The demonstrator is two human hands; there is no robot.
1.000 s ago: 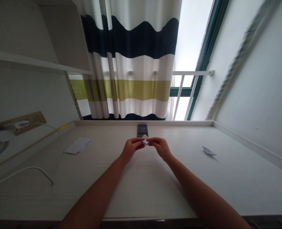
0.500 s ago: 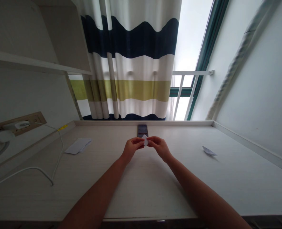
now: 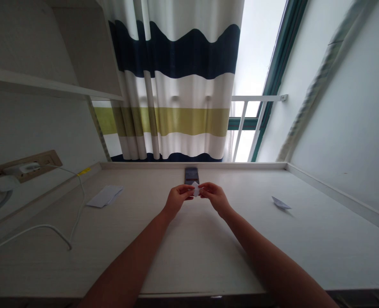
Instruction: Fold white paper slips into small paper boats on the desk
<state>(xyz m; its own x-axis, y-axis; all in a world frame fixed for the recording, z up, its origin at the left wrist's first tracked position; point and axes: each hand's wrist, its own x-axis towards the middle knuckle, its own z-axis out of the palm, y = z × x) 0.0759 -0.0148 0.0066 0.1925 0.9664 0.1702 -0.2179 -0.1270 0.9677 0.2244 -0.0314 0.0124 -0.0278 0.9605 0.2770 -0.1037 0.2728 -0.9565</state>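
A small folded piece of white paper [image 3: 196,189] is held up between my two hands, over the far middle of the desk. My left hand [image 3: 178,197] pinches its left edge between thumb and fingers. On the opposite edge, the thumb and fingers of my right hand [image 3: 215,196] are closed on it too. The fingers cover the paper's sides, so only its pointed middle shows. Just beyond the hands lies a phone [image 3: 192,174], its lower end partly hidden by them.
A folded paper boat [image 3: 281,203] rests on the right of the white desk [image 3: 189,256]. Several white sheets [image 3: 104,196] lie at the left, beside a white cable [image 3: 75,226] running from a power socket [image 3: 32,167]. A striped curtain [image 3: 183,90] hangs behind the desk's raised back edge.
My right hand's fingers have shifted very slightly on the paper's right edge. Everything else looks the same.
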